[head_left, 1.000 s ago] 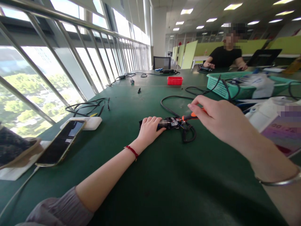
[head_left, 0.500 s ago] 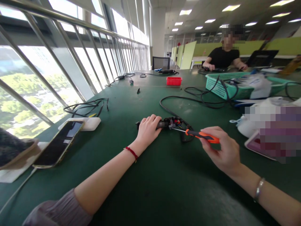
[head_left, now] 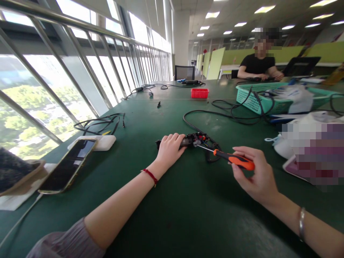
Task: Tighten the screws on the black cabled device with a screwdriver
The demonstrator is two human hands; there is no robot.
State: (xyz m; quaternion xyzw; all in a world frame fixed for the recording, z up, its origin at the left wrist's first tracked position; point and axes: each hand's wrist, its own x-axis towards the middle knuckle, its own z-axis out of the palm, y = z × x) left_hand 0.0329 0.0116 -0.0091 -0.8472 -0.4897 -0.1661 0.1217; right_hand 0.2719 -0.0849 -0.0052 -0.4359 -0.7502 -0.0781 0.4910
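My left hand (head_left: 170, 149) is wrapped over the body of a black corded handheld device (head_left: 191, 140) lying on the green table (head_left: 172, 215). Its right end is uncovered, with small red parts and thin wires showing. In my right hand (head_left: 260, 175), the fingers pinch the orange and black handle of a screwdriver (head_left: 233, 159). The screwdriver's thin shaft points left, and its tip meets the exposed end of the device; whether it sits in a screw is too small to tell. A black cord (head_left: 197, 111) runs from the device's right end back across the table.
A phone (head_left: 68, 166) leans on a white block (head_left: 106, 142) at left, near a coiled cable (head_left: 100, 123). Farther back are a small black piece (head_left: 158, 104), a red tray (head_left: 199, 94) and a green basket (head_left: 248, 100). Across the table sits a person (head_left: 256, 66).
The screwdriver's handle has dropped slightly and moved right along with my right hand, tilting the shaft more steeply. My left hand still holds the device in place. The person opposite has brought their hands closer together.
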